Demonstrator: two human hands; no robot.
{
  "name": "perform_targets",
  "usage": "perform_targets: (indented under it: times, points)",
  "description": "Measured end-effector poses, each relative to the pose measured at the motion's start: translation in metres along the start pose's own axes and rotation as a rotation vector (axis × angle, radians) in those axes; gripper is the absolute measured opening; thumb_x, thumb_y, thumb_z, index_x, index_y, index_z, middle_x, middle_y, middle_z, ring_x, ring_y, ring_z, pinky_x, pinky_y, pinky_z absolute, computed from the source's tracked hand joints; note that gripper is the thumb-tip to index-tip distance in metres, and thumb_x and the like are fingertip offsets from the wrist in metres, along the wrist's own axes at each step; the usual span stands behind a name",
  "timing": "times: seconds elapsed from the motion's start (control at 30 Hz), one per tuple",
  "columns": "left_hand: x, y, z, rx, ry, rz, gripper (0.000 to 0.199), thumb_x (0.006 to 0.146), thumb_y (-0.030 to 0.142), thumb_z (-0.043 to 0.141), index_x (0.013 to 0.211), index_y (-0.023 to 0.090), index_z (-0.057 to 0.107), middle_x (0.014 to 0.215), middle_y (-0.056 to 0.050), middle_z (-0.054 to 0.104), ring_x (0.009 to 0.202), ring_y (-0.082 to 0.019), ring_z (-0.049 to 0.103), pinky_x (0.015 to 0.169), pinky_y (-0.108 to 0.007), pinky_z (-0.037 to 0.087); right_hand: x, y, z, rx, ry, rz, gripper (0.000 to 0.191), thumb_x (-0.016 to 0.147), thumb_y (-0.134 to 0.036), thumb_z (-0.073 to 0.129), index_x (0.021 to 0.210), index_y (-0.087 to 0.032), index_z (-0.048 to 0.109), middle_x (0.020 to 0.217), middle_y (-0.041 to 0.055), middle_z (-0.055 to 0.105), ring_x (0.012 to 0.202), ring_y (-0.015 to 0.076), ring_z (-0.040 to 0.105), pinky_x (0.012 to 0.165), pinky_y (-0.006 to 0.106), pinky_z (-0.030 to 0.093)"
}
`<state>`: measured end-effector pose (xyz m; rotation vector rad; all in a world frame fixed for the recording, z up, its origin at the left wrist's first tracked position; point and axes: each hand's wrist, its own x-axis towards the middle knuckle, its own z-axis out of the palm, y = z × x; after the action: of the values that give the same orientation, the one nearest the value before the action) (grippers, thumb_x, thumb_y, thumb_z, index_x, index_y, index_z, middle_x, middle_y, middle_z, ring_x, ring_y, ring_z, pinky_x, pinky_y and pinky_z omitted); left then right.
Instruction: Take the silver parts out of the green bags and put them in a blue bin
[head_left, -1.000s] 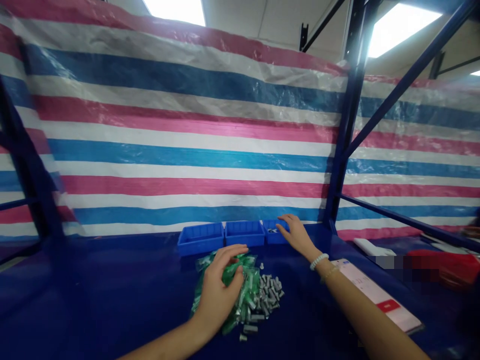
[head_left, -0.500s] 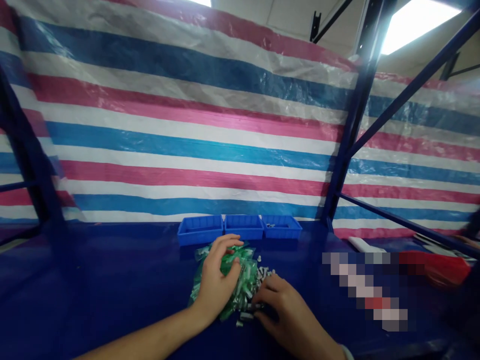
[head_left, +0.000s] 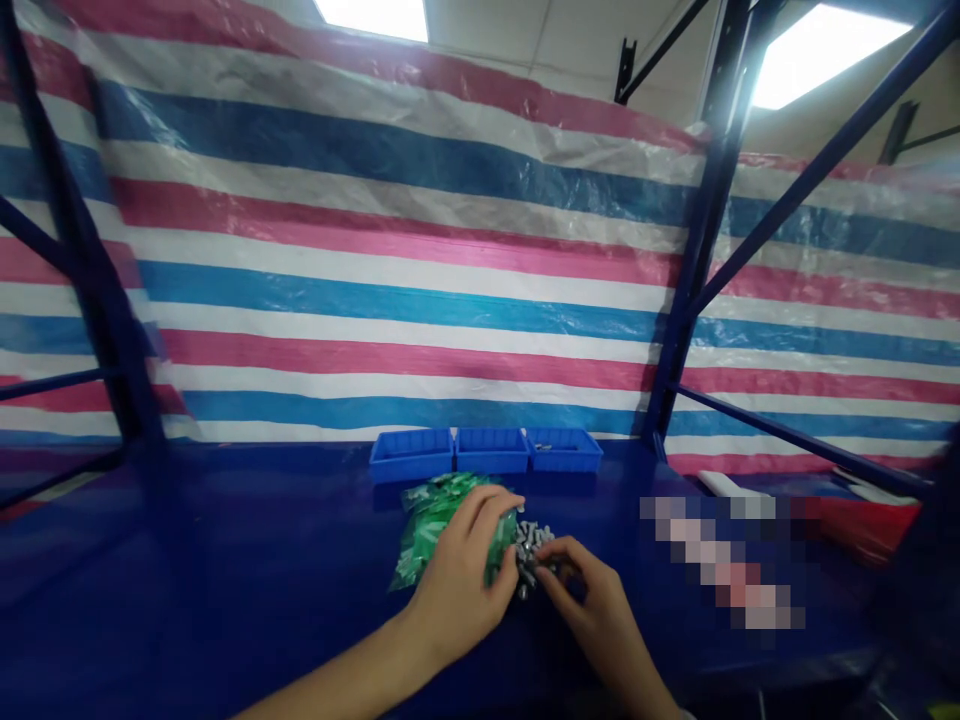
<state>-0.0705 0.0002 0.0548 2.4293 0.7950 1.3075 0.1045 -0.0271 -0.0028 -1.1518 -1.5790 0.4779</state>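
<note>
Moved since half a second ago: the left hand [head_left: 469, 575], now farther right, over the near right part of the green plastic packaging [head_left: 431, 520]; the right hand [head_left: 598, 595], now farther up the blue table [head_left: 262, 570], fingertips at the right side of the grey metal pieces [head_left: 531, 536]. More of the packaging uncovered on its left; loose pieces formerly in front of the heap no longer in view there. Hands: two. Blue bins: three, in a row behind the packaging: left bin [head_left: 414, 467], middle bin [head_left: 491, 462], right bin [head_left: 566, 463]. In the last, a few small parts [head_left: 543, 448], too small to count surely. Grey pieces: many, overlapping, impossible to count, just right of the packaging. Left palm down, fingers arched forward, thumb apart from them; cannot tell whether gripping the packaging or merely resting on it. Right thumb and forefinger close together at the heap; cannot tell whether pinching a piece.
</note>
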Motion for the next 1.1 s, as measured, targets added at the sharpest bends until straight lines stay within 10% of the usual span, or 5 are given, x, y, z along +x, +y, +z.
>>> perform_targets:
  times: [0.13,0.57,0.9,1.1]
  points:
    - [-0.01,0.013,0.015,-0.282,-0.042,-0.373,0.017,0.082,0.021,0.053,0.094,0.016,0.063,0.079,-0.005,0.064,0.07,-0.018,0.061,0.065,-0.029,0.05,-0.001,-0.011,-0.007,0.209,-0.002,0.033,0.012,0.084,-0.027,0.059,0.091,-0.017,0.061,0.087,0.0067,0.066,0.079,0.0199,0.065,0.069,0.027,0.053]
    - [-0.035,0.038,0.051,-1.228,0.168,-0.873,0.022,0.063,0.015,0.065,0.083,0.015,0.073,0.079,-0.006,0.07,0.082,-0.02,0.064,0.083,-0.033,0.05,-0.011,-0.045,-0.02,-0.176,0.053,-0.328,0.02,0.08,-0.008,0.056,0.091,-0.022,0.065,0.084,0.004,0.062,0.079,0.0177,0.059,0.069,0.027,0.049]
    - [-0.014,0.021,0.021,-0.428,0.151,-0.232,0.029,0.083,0.015,0.049,0.097,0.023,0.072,0.102,-0.007,0.066,0.094,-0.021,0.061,0.084,-0.033,0.049,-0.002,-0.011,-0.008,0.501,0.019,0.087,0.02,0.072,-0.025,0.072,0.083,-0.019,0.056,0.08,0.0048,0.069,0.078,0.0202,0.068,0.072,0.029,0.055]
    - [-0.024,-0.011,-0.008,-0.022,0.189,-0.122,0.028,0.085,0.015,0.048,0.101,0.025,0.068,0.103,-0.007,0.063,0.091,-0.02,0.061,0.078,-0.032,0.05,0.071,0.021,-0.042,0.087,0.162,-0.048,0.023,0.075,-0.034,0.063,0.089,-0.015,0.063,0.082,0.0103,0.072,0.075,0.0221,0.07,0.07,0.033,0.058]
